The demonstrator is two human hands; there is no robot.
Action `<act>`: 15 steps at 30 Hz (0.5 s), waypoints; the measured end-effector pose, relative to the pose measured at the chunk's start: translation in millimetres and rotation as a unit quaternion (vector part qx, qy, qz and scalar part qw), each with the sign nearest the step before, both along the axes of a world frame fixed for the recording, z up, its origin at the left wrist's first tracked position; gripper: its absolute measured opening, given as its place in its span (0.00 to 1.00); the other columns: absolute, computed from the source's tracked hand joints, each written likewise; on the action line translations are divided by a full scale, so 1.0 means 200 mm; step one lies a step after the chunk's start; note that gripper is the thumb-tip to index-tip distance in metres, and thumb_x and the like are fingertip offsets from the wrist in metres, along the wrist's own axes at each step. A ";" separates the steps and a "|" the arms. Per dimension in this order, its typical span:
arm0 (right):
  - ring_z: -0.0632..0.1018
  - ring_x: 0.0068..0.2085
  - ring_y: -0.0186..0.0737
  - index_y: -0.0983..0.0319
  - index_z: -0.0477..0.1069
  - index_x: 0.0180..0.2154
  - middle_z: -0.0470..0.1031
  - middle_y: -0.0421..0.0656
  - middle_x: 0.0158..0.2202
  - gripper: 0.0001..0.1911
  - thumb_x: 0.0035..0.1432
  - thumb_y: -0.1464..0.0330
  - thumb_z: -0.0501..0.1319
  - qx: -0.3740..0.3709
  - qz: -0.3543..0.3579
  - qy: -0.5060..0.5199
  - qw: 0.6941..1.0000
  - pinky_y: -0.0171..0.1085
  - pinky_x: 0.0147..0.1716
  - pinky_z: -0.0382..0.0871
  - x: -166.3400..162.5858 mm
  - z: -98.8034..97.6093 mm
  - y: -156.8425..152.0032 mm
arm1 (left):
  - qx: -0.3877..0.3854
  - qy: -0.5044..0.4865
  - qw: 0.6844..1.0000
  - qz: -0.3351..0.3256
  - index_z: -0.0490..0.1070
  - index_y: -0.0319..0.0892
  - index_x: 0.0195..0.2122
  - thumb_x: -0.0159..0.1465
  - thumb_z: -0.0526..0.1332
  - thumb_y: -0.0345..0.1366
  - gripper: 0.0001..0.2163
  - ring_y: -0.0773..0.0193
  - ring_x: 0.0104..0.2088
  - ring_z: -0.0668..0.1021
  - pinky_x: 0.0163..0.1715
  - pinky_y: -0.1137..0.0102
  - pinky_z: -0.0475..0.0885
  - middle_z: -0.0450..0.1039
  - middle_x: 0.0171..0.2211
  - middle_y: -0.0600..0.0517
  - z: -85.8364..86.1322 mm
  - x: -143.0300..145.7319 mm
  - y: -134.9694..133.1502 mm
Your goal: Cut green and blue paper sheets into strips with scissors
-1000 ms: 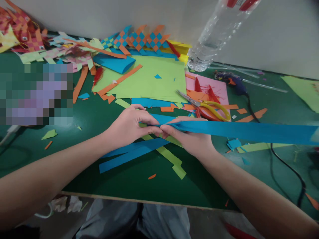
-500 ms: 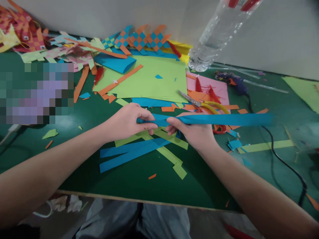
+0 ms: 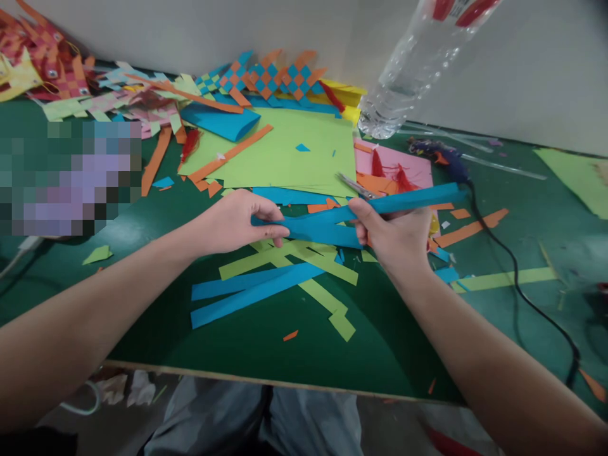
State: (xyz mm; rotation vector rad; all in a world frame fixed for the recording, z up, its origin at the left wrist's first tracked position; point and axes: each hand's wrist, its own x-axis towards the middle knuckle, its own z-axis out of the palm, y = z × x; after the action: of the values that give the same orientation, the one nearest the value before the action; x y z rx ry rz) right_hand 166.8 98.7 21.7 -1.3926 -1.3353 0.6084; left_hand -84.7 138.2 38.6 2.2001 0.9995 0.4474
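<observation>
Between my two hands stretches a blue paper strip point(image 3: 313, 227), folded at its left end so that two arms spread toward the right. My left hand point(image 3: 242, 221) pinches the folded end between thumb and fingers. My right hand point(image 3: 394, 231) is closed on the strip farther along, and the upper arm of it sticks out past the fingers to the right. Below them on the table lie more blue paper strips point(image 3: 256, 294) and several light green paper strips point(image 3: 318, 292), crossing one another. Scissors point(image 3: 356, 185) lie behind my right hand, their handles mostly hidden.
Green sheets point(image 3: 285, 149) cover the table's middle. Woven paper fish point(image 3: 301, 77) lean along the wall near a water bottle point(image 3: 408, 69). A glue gun point(image 3: 441, 158) trails a black cable point(image 3: 515, 259) on the right. Paper scraps point(image 3: 128, 95) pile up at back left.
My right hand has shifted right along the blue strip. The strip's two arms now stand apart, and its free end tilts upward. My left hand has moved slightly left.
</observation>
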 end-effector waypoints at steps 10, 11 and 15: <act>0.74 0.20 0.38 0.55 0.69 0.15 0.71 0.37 0.15 0.22 0.53 0.55 0.73 0.091 0.060 -0.071 0.991 0.42 0.25 0.72 -0.09 0.03 -0.13 | 0.059 -0.070 0.996 -0.005 0.82 0.45 0.32 0.63 0.68 0.45 0.10 0.63 0.32 0.79 0.47 0.63 0.71 0.81 0.30 0.53 0.01 0.07 -0.10; 0.76 0.22 0.39 0.55 0.72 0.17 0.75 0.37 0.17 0.19 0.51 0.56 0.74 0.082 0.076 -0.060 0.992 0.42 0.26 0.74 -0.10 0.03 -0.14 | 0.041 -0.071 0.997 -0.014 0.81 0.45 0.30 0.64 0.67 0.44 0.10 0.64 0.30 0.79 0.45 0.64 0.72 0.81 0.28 0.54 0.02 0.07 -0.10; 0.85 0.33 0.47 0.54 0.81 0.28 0.85 0.40 0.30 0.08 0.47 0.60 0.76 -0.006 0.167 0.014 0.986 0.45 0.34 0.83 -0.14 0.02 -0.14 | -0.041 -0.079 0.996 -0.019 0.82 0.45 0.28 0.63 0.67 0.41 0.09 0.64 0.30 0.80 0.34 0.71 0.72 0.82 0.27 0.54 0.03 0.08 -0.12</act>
State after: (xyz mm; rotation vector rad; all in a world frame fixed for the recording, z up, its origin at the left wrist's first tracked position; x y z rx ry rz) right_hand 138.7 70.0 24.9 -1.1715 -1.5591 0.8548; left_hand -68.1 114.7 45.1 2.0720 0.8751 0.5459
